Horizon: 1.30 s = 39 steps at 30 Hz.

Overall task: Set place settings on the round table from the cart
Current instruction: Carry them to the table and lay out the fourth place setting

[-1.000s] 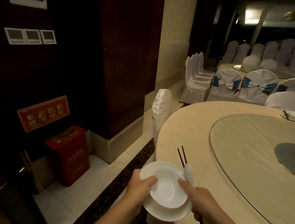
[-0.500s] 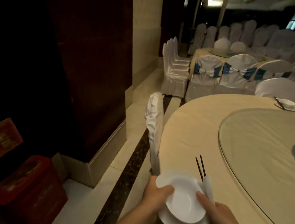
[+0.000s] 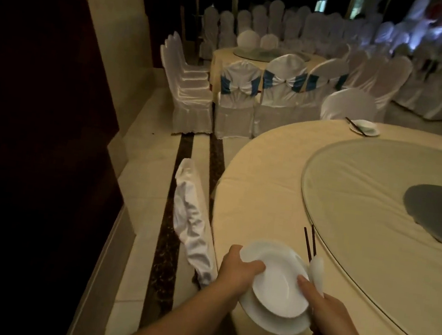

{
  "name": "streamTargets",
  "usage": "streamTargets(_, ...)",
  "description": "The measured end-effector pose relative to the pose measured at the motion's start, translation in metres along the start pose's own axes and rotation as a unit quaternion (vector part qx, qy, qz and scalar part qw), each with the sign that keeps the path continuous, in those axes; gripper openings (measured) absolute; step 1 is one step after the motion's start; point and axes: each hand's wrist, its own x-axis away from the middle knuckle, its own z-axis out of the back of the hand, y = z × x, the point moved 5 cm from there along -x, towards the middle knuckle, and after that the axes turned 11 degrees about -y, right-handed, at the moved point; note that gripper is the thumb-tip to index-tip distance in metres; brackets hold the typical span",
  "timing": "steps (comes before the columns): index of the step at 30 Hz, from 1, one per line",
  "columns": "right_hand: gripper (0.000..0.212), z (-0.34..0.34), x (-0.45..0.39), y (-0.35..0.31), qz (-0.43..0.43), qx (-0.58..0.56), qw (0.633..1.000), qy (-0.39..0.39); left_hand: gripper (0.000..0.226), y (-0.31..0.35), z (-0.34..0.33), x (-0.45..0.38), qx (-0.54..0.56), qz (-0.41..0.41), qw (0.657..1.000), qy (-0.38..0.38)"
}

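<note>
A white bowl [image 3: 276, 280] sits on a white plate [image 3: 275, 321], held over the near edge of the round table [image 3: 267, 191]. My left hand [image 3: 237, 273] grips their left rim, thumb inside the bowl. My right hand [image 3: 334, 322] holds the right rim along with a pair of dark chopsticks [image 3: 309, 241] and a white spoon [image 3: 317, 271]. One place setting [image 3: 364, 127] lies at the table's far edge.
A glass turntable [image 3: 377, 217] covers the table's middle. A white-covered chair [image 3: 192, 220] stands by the table's left edge. More covered chairs [image 3: 194, 87] and another round table [image 3: 261, 56] stand behind. A dark wall panel [image 3: 37, 113] fills the left.
The view has swung right along the table, away from the dark wall and red bin. Both hands keep the same hold on the dishes, chopsticks and spoon.
</note>
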Motion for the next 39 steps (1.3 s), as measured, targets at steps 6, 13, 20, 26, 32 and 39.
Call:
streamTargets(6,0.054,-0.034,-0.036,-0.034,0.011,-0.056,0.993,0.105,0.040,0.038,0.034,-0.081,-0.031,-0.032,0.991,-0.123)
streamTargets(13,0.053,-0.090,-0.062,-0.051,-0.010,-0.168,0.966,0.197,0.056,0.090,0.062,-0.150,-0.141,-0.013,0.953,-0.268)
streamTargets(20,0.050,-0.105,-0.124,-0.048,-0.001,-0.242,0.938,0.250,0.058,0.104,0.058,-0.233,-0.281,0.021,0.888,-0.363)
streamTargets(26,0.046,-0.108,-0.191,-0.039,-0.009,-0.257,0.923,0.287,0.070,0.083,0.054,-0.306,-0.381,0.051,0.848,-0.366)
streamTargets(32,0.042,-0.105,-0.216,-0.042,-0.015,-0.275,0.898,0.342,0.076,0.067,0.039,-0.348,-0.426,0.067,0.811,-0.396)
streamTargets(39,0.040,-0.097,-0.231,-0.035,-0.018,-0.276,0.863,0.422,0.078,0.051,0.018,-0.370,-0.383,0.067,0.815,-0.429)
